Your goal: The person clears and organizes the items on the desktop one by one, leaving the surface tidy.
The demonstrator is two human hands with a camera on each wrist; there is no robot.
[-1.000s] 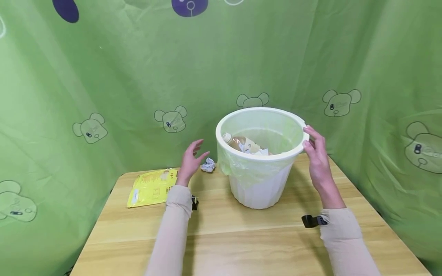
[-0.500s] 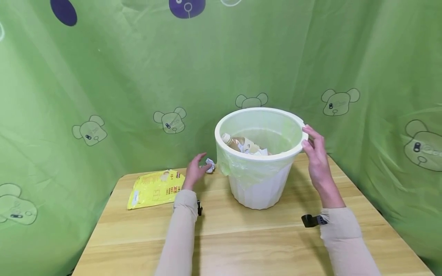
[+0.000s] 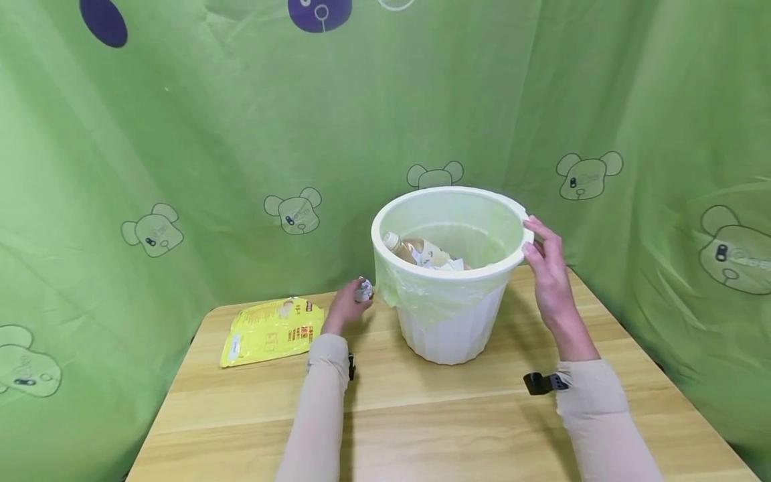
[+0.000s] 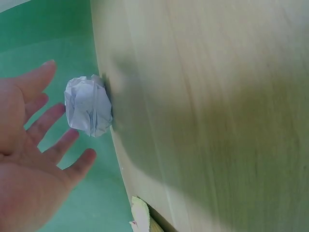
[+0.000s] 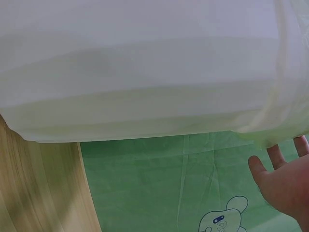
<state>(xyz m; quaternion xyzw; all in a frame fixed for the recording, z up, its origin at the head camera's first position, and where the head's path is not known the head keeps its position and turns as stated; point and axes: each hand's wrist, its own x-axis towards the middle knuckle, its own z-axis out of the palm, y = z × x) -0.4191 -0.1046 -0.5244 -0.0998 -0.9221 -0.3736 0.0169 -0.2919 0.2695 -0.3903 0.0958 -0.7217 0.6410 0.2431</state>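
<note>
My left hand (image 3: 346,304) reaches around a crumpled paper ball (image 4: 88,106) at the table's back edge. In the left wrist view the fingers are spread behind and beside the ball, and the thumb stands apart from it; some fingertips may touch it. My right hand (image 3: 551,278) holds the rim of a white trash bin (image 3: 452,328) at its right side. Several fingers (image 5: 258,169) show below the rim in the right wrist view. A pale green bag lines the bin. Inside lie a capped plastic bottle (image 3: 409,249) and crumpled white paper (image 3: 446,265).
A flat yellow pouch (image 3: 274,333) lies on the wooden table (image 3: 415,428), left of my left hand. A green curtain (image 3: 337,120) with bear prints hangs close behind the table and along both sides.
My left hand has moved right and down to the paper ball, and its fingers have come around it. My right hand stays at the bin's rim; the view has shifted slightly.
</note>
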